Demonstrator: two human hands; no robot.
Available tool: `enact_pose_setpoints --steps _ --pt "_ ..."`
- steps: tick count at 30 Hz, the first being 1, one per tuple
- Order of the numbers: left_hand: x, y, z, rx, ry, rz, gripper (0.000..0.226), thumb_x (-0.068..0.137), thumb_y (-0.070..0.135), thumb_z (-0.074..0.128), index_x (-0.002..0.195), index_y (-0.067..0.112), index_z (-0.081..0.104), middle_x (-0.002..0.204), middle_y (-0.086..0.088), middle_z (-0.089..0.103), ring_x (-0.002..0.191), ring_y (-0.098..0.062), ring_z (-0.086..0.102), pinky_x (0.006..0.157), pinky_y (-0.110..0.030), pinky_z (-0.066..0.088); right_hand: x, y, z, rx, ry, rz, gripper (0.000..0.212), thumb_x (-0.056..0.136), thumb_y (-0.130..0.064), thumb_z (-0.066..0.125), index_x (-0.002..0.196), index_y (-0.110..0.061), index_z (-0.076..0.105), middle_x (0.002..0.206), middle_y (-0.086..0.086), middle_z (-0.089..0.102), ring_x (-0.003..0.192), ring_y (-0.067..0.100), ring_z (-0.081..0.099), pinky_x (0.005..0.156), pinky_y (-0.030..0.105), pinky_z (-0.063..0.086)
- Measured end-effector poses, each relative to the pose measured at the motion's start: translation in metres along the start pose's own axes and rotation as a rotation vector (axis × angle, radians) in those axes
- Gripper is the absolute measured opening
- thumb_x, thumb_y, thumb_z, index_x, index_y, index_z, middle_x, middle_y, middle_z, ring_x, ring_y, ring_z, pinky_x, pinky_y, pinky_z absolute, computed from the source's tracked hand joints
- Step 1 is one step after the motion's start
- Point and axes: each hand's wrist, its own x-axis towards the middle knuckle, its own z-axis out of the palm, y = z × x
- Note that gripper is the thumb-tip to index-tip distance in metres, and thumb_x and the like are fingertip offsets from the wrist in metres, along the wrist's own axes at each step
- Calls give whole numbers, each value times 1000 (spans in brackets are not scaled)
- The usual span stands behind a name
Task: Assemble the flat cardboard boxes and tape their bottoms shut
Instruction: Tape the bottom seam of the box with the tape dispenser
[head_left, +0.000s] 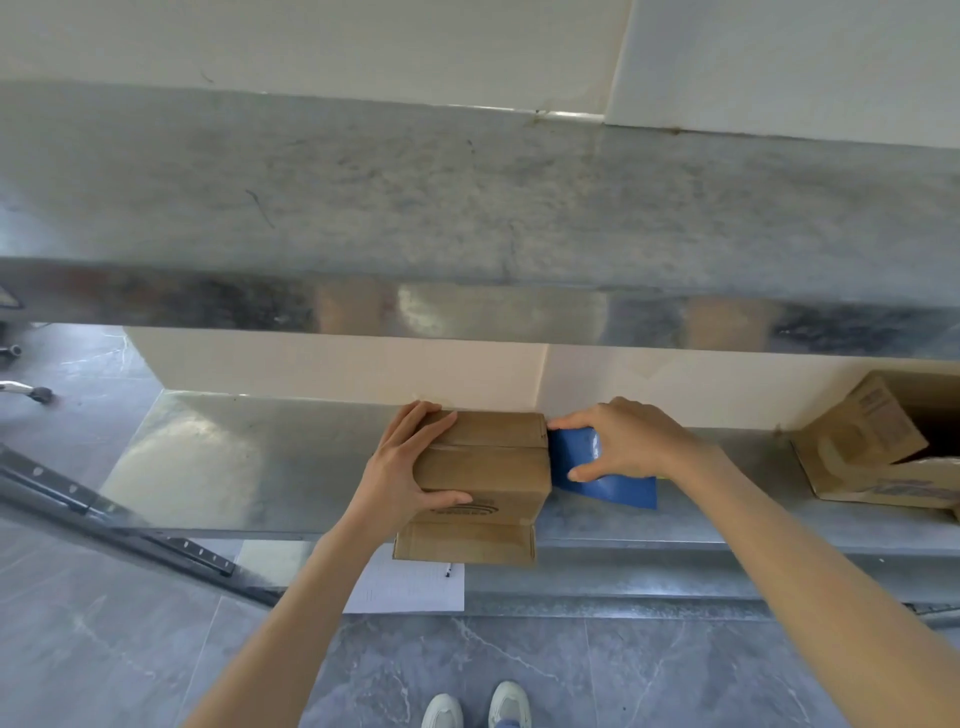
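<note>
Since the broad grey steel upper shelf (467, 197) overhangs the shiny steel lower shelf (234, 457) where the work sits, the step has to be done low and close to the cream wall, with little room to lift anything. A larger printed brown cardboard box (857, 441) lies tipped on its side well to the right on that lower shelf, apart from the job. The task's thing, a small brown cardboard box (488, 467), stands on the lower shelf close to the wall, and one loose flap (465, 540) hangs down over the shelf's front edge. The left grip (410, 462) clamps the box's left end, with the fingers curled over the top and the thumb across the printed front face. The right grip (623, 441) pinches a glossy blue strip (608, 488) just at the box's right end. I judge the strip to be the tape, though I cannot tell whether a dispenser lies behind it. The step in hand looks like laying tape along the closed flaps, whose seam (493, 446) runs left to right across the top. To do it well, let the left grip press both flaps level so the seam is shut, and anchor the strip on the right side wall. Then centre it on the seam, draw it flat and taut towards the left, and rub it down before letting go. A skewed start would likely wrinkle.
</note>
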Motion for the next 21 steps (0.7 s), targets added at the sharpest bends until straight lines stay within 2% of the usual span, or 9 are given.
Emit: enact_pose_setpoints --steps 2,4,7,11,14,18,20,21 --pt "0 0 -1 -3 10 -3 92 63 54 84 144 29 48 153 10 36 148 -10 20 116 -36 28 -2 6 11 -36 66 17 89 75 -55 77 148 -53 27 74 -4 60 66 10 55 58 27 44" --pt "1 1 0 -18 23 4 93 62 54 83 143 28 49 152 9 38 148 -11 21 117 -35 26 -3 11 25 -46 135 82 99 76 -59 75 153 -47 13 74 -5 57 64 14 51 55 28 37" --pt "-1 1 0 -55 38 7 92 61 53 83 142 25 51 151 12 38 149 -7 17 116 -29 21 -5 26 52 43 259 198 90 80 -60 71 150 -33 23 88 0 64 76 24 58 62 34 45" --pt "1 1 0 -95 38 -14 92 59 49 87 142 26 51 151 13 38 150 -4 13 118 -32 20 -13 51 78 98 398 289 80 80 -58 71 146 -32 34 94 3 66 78 28 63 57 31 41" --pt "1 0 0 -107 43 -18 92 59 47 88 141 26 52 152 14 38 150 -4 13 118 -36 21 -18 64 89 108 425 363 81 80 -58 71 147 -33 33 90 5 68 69 25 63 54 30 46" --pt "1 1 1 -118 46 -18 92 59 49 87 141 28 52 152 16 37 150 -4 13 117 -35 22 -20 68 99 89 410 396 82 82 -59 69 146 -39 24 95 3 68 62 19 55 46 24 38" --pt "1 1 1 -119 46 -25 92 59 48 88 141 28 52 152 16 37 150 -3 12 117 -34 22 -20 68 99 98 420 372 80 82 -59 69 146 -36 26 105 3 68 72 22 61 50 26 43" --pt "0 1 0 -119 44 -28 92 59 48 88 141 28 52 152 16 37 150 -3 12 117 -34 22 -21 68 99 106 443 354 78 83 -58 69 146 -34 29 112 3 66 85 24 64 56 29 47"
